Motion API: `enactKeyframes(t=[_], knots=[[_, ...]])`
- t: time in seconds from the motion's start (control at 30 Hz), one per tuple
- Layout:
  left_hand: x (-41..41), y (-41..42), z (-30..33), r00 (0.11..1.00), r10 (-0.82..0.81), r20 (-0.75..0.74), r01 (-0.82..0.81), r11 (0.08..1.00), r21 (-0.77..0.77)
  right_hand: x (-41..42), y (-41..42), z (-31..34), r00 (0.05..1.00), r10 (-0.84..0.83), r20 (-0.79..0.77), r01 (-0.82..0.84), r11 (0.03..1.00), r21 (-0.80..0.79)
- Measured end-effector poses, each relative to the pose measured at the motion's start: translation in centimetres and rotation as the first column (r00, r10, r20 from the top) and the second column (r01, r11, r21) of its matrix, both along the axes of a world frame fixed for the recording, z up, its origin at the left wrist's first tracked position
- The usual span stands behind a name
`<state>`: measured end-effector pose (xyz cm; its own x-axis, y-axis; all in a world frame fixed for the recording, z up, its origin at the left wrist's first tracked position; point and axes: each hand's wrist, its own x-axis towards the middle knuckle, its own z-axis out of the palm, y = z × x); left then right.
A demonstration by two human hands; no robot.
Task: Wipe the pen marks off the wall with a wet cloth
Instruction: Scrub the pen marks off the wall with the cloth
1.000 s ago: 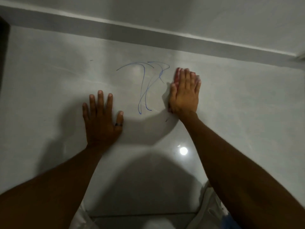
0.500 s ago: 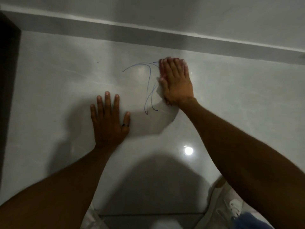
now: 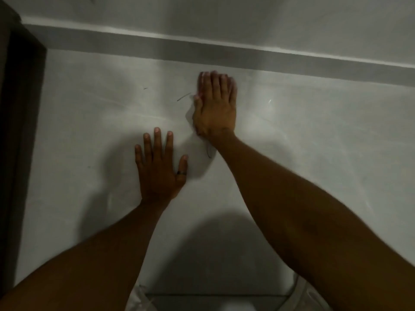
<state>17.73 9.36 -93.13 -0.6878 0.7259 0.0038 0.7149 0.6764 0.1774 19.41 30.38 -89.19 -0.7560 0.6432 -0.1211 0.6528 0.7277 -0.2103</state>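
The pale wall [image 3: 314, 135] carries faint pen marks: a short stroke [image 3: 184, 96] left of my right fingers and a thin loop [image 3: 208, 151] beside my right wrist. My right hand [image 3: 215, 106] lies flat on the wall with fingers together. It presses a cloth, of which only a pale pink sliver [image 3: 199, 95] shows at the fingers' left edge. My left hand [image 3: 160, 167] rests flat on the wall below and to the left, fingers spread, a dark ring on the thumb, holding nothing.
A dark door frame [image 3: 20, 131] runs down the left edge. A grey horizontal band [image 3: 224, 50] crosses the wall above my hands. White clothing [image 3: 139, 297] and a strip of floor [image 3: 213, 300] show at the bottom.
My right hand slid left across the blue scribble. Most of the lines are now covered or gone; only a short stroke and a loop show. My left hand stayed planted.
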Motion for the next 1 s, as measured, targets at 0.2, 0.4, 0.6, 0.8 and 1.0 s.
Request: enactKeyframes(t=[0.2, 0.4, 0.6, 0.8, 1.0], knots=[[-0.1, -0.1, -0.2, 1.0, -0.006, -0.028, 0.006, 1.0, -0.001, -0.4, -1.0, -0.4, 0.999, 0.033, -0.009, -0.033, 0.999, -0.014], [-0.2, -0.2, -0.2, 0.999, -0.007, -0.034, 0.007, 1.0, 0.015, 3.3, -1.0, -0.8, 0.993, 0.114, -0.027, -0.115, 0.993, -0.032], [-0.1, 0.1, 0.1, 1.0, 0.0, 0.008, 0.0, 1.0, 0.027, 9.4, -3.0, -1.7, 0.97, 0.235, -0.067, -0.236, 0.972, -0.002], [-0.1, -0.1, 0.1, 1.0, -0.002, 0.015, 0.001, 0.999, 0.046, 14.4, -3.8, -1.8, 0.846, 0.532, -0.046, -0.532, 0.847, 0.009], [0.0, -0.1, 0.0, 1.0, 0.003, 0.015, -0.003, 0.999, 0.043, 19.3, -3.2, -2.4, 0.936, 0.35, 0.034, -0.352, 0.934, 0.06]])
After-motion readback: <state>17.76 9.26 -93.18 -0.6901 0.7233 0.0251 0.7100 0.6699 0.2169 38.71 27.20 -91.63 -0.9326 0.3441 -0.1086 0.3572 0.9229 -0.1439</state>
